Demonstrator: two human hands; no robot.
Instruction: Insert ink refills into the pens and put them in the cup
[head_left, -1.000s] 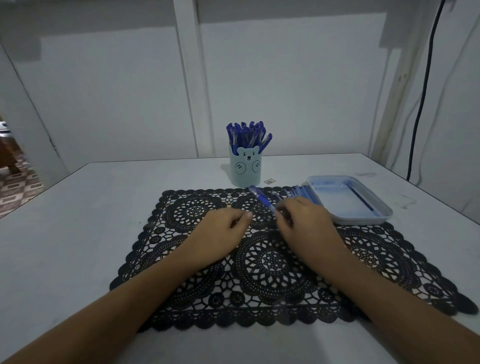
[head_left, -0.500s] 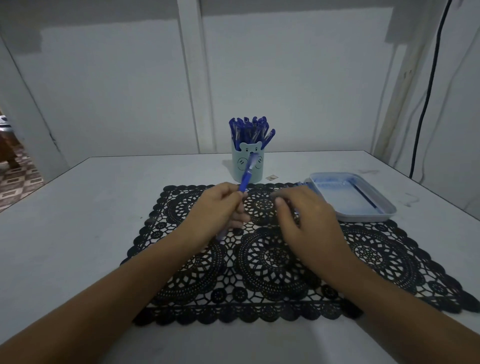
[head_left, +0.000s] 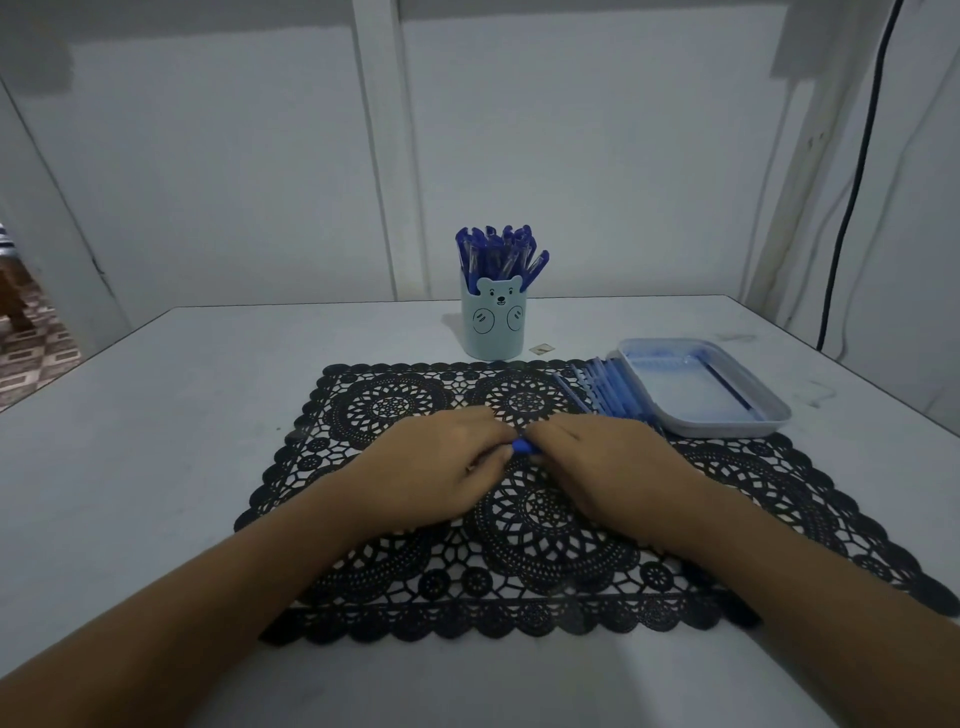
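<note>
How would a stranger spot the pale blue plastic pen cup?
Find the black lace placemat on the white table. Just past its far edge stands the pale blue cylindrical cup. Unlike the flat blue tray nearby, it shows a bear face and holds blue pens.

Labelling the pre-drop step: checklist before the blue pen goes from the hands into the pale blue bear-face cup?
1. Grip on blue plastic pen by left hand and right hand: ok.
2. Seating of ink refill inside it: cannot tell, fingers cover it.
3. Target pale blue bear-face cup upright: ok.
4. Room left in cup: cannot tell, packed with blue pens.
5. Nothing standing on black lace mat between hands and cup: ok.
</note>
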